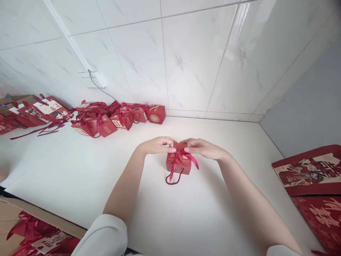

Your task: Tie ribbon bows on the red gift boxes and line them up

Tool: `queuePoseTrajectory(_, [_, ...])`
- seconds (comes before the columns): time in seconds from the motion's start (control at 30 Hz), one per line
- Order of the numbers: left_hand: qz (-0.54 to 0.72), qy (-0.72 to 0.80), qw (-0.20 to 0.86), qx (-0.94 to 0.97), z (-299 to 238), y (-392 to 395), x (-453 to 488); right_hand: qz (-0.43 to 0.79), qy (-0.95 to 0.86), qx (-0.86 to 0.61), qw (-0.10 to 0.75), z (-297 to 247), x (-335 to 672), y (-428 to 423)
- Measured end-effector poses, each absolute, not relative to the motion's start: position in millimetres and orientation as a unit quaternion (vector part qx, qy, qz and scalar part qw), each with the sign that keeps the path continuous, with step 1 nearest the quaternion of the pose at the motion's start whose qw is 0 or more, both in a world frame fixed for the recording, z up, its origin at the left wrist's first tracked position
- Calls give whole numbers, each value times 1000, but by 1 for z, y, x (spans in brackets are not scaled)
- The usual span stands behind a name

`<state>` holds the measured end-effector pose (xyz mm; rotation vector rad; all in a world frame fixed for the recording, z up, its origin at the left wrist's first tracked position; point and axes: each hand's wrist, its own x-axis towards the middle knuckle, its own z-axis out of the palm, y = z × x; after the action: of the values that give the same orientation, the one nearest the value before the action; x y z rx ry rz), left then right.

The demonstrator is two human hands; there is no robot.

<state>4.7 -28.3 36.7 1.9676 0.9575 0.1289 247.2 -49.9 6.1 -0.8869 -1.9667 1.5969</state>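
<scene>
A small red gift box [178, 168] with pale printed characters stands on the white table. Across its top, a crimson ribbon [176, 161] is tied in a bow, its tails hanging over the front and to the right. My left hand [161, 145] pinches the ribbon at the left of the knot, thumb in front. From the other side my right hand [203, 148] pinches the ribbon too. The fingertips behind the box top are partly hidden. A dark red cord handle [173, 183] loops onto the table in front of the box.
Several red boxes with ribbons [106, 124] are grouped by the tiled wall. Left of them lie red gift bags [50, 108] and loose ribbon strips [48, 128]. A large red printed bag [309, 170] stands at right. A carton [45, 217] holds red items at lower left.
</scene>
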Motion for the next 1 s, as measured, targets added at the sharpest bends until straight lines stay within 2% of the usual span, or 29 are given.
queuePoseTrajectory(0.13, [44, 363, 477, 799, 35, -25, 3, 573, -720, -324, 220, 3, 254, -49])
queuePoseTrajectory(0.5, [48, 345, 422, 837, 34, -23, -2, 596, -692, -352, 206, -6, 259, -38])
queuePoseTrajectory(0.7, [79, 383, 411, 824, 36, -27, 6, 580, -687, -379, 218, 0, 262, -40])
queuePoseTrajectory(0.83, [90, 400, 439, 800, 37, -29, 10, 513, -693, -438, 254, 12, 264, -48])
queuePoseTrajectory(1.0, [110, 419, 455, 778, 35, -28, 12, 320, -745, -484, 330, 31, 253, -69])
